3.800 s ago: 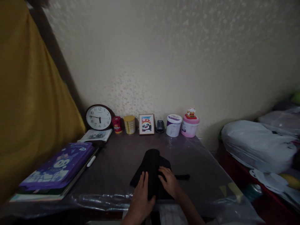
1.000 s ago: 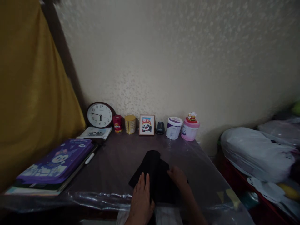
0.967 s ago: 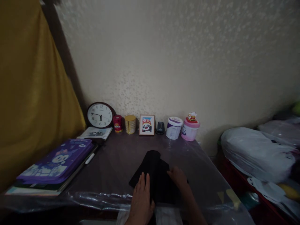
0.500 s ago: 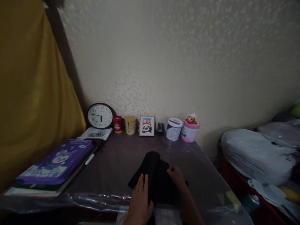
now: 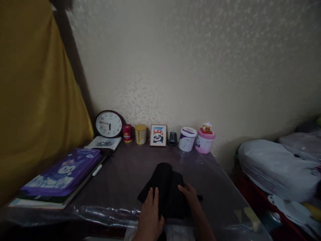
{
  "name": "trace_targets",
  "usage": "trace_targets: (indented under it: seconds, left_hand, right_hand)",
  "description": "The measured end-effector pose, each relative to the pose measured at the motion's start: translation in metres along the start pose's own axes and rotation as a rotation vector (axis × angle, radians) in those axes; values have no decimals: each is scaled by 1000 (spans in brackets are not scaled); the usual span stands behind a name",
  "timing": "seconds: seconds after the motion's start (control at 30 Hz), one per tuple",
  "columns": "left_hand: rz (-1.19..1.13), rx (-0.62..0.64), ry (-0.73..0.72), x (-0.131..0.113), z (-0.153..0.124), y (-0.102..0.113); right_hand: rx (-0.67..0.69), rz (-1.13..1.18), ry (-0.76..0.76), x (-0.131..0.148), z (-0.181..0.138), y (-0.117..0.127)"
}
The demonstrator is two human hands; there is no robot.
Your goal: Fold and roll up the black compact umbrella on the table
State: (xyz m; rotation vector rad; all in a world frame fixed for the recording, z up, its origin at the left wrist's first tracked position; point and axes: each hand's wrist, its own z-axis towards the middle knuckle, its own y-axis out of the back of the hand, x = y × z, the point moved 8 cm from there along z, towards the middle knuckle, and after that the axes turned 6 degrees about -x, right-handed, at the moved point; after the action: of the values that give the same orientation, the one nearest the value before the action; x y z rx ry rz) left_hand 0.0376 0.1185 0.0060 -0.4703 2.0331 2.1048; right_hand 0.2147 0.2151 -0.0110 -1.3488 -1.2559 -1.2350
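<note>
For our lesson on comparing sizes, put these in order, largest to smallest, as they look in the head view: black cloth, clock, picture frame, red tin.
1. Black cloth
2. Clock
3. Picture frame
4. Red tin
First place is apparent size only: it lies nearest the camera.

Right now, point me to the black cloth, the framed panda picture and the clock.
Black cloth [image 5: 169, 192], head view: its middle.
Framed panda picture [image 5: 158, 136], head view: on the panda artwork.
Clock [image 5: 109, 125], head view: middle of its dial.
</note>
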Motion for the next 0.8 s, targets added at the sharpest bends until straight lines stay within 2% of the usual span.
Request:
trace_targets:
  seconds: [0.17, 0.33, 0.47, 0.6, 0.8]
  left_hand:
    - [4, 8, 4, -1, -1, -1]
    - [-3, 42, 8, -4, 0, 6]
    - [-15, 55, 18, -3, -1, 9]
    - [-26, 67, 19, -2, -1, 7]
    - [-49, 7, -26, 4, 4, 2]
  right_hand:
    - [24, 69, -9, 16, -2, -20]
    - [-40, -63, -19, 30, 4, -46]
    - [-38, -119, -56, 28, 8, -70]
    - [-23, -196, 10, 25, 17, -90]
    - [54, -355, 103, 22, 25, -106]
